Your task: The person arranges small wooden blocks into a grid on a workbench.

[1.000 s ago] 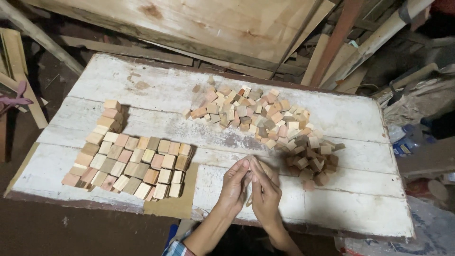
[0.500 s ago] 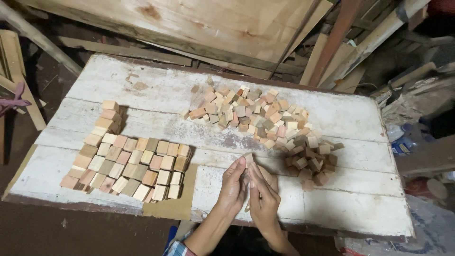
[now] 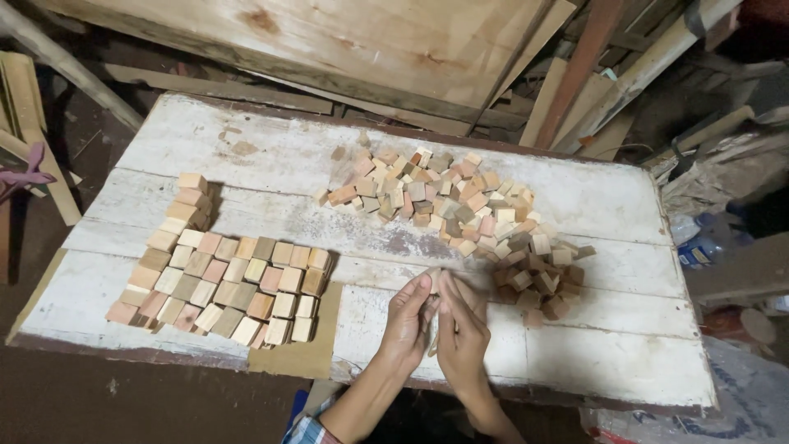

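My left hand (image 3: 404, 322) and right hand (image 3: 462, 329) meet palm to palm over the near edge of the white desk (image 3: 575, 205). The fingers of both are pressed together on a small pale block (image 3: 432, 284), whose top just shows between the fingertips; the rest is hidden. To my left, sorted blocks (image 3: 222, 284) lie in tight rows, partly on a cardboard sheet (image 3: 304, 358). Beyond and to the right of my hands is a loose pile (image 3: 460, 214) of mixed blocks. Planks (image 3: 329, 41) lean behind the desk.
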